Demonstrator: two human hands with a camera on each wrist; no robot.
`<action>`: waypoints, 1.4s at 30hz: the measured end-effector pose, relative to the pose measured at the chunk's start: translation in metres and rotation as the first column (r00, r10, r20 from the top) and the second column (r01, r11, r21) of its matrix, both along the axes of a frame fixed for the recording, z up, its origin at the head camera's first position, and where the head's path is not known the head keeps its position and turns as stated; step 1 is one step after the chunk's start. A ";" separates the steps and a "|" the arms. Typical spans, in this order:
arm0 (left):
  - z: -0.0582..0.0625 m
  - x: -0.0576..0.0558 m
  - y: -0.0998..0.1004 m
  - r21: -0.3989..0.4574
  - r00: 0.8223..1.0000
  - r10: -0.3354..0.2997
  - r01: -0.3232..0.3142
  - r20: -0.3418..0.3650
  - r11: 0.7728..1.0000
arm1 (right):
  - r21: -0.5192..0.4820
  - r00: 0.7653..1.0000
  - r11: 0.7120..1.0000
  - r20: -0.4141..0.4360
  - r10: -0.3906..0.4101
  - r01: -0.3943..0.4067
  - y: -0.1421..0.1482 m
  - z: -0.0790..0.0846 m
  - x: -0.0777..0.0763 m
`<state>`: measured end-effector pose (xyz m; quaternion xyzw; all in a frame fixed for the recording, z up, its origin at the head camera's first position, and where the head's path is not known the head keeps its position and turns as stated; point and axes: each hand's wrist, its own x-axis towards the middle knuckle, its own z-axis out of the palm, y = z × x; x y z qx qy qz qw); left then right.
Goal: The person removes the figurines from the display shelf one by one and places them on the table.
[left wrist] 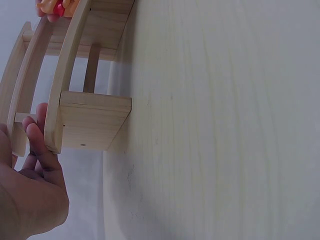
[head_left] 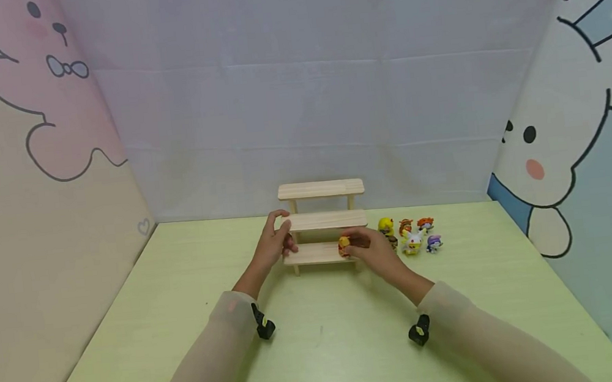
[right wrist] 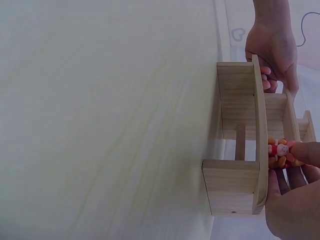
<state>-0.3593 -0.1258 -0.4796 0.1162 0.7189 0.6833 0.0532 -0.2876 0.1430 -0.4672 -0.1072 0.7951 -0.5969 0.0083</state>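
Observation:
A small three-tier wooden display stand (head_left: 324,220) stands on the table near the back wall. At its left end, my left hand (head_left: 272,243) grips the stand, fingers curled around the ends of the lower tiers. My right hand (head_left: 380,254) pinches an orange and yellow toy figurine (head_left: 343,247) between thumb and fingers, over the right end of the lowest tier. In the right wrist view this figurine (right wrist: 281,151) shows a red part and a small pale face, right at the tier's surface. Fingers partly hide it.
Several small figurines stand right of the stand: a yellow one (head_left: 385,226), a white and yellow one (head_left: 412,243), a purple one (head_left: 434,244) and an orange-topped one (head_left: 425,224). A pale wall (head_left: 309,104) rises behind the light green table (head_left: 321,349).

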 end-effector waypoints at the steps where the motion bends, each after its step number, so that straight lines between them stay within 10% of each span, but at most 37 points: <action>1: 0.001 0.001 0.000 0.000 1.000 0.001 -0.001 -0.002 1.000 | -0.010 1.000 1.000 0.002 -0.001 0.001 0.002 0.000 0.000; 42: 0.007 0.003 -0.004 -0.020 1.000 -0.004 0.004 0.003 1.000 | 0.160 0.994 0.983 0.055 -0.095 0.086 0.092 -0.017 0.026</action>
